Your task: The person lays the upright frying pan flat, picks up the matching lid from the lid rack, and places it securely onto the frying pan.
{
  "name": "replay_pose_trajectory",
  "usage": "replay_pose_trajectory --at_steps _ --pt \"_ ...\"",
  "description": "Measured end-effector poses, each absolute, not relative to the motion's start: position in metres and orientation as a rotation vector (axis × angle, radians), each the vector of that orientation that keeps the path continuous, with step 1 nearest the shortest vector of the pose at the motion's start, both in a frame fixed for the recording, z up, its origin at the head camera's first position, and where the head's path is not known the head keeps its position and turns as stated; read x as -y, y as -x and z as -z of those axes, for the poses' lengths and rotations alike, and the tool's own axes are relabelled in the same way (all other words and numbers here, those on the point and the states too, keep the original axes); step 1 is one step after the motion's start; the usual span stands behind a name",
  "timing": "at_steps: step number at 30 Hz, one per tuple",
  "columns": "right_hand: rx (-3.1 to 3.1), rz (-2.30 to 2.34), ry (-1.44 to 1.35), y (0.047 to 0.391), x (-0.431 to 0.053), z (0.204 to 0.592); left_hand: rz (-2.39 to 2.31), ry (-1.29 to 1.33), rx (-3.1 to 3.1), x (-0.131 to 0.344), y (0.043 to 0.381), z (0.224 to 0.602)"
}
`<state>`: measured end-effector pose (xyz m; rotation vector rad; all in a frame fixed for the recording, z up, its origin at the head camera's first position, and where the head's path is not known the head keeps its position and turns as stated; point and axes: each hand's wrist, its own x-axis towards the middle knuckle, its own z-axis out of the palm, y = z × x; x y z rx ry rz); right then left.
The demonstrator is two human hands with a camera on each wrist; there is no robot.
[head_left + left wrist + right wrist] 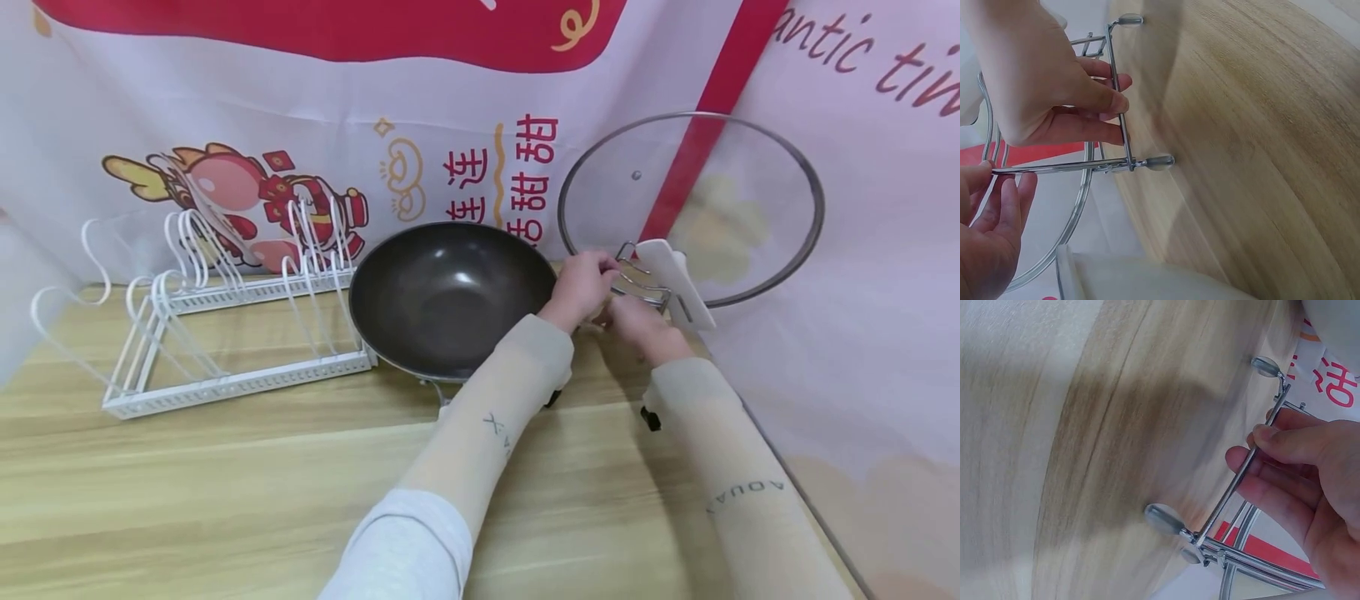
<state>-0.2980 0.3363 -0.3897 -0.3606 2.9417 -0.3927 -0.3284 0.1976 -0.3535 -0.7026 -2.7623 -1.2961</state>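
At the right end of the table, both hands hold a chrome wire rack (641, 287). My left hand (581, 287) pinches a side bar of the rack (1054, 167) between thumb and fingers. With thumb and fingers, my right hand (1310, 462) grips the bar between two clear-capped feet (1163, 519). In the left wrist view the right hand (1066, 100) is above the left hand (994, 219). A large glass lid (622, 196) with a metal rim stands upright at the rack. Beside it is a white flat piece (678, 287) with a slot.
A dark wok (450, 300) with a pale outside sits left of the hands. Farther left stands a white wire rack (240, 387) with curved dividers. Printed cloth (450, 92) hangs behind the wooden table (225, 500) and along its right edge.
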Motion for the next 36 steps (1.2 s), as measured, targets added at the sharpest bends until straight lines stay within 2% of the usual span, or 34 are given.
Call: replay_pose_trajectory --at_steps 18,36 --pt "-2.924 0.355 0.430 0.294 -0.329 0.390 1.475 0.613 2.873 -0.188 0.323 0.344" --pt "-2.920 0.398 0.442 0.287 -0.327 0.390 1.363 0.720 2.919 -0.183 0.322 0.342"
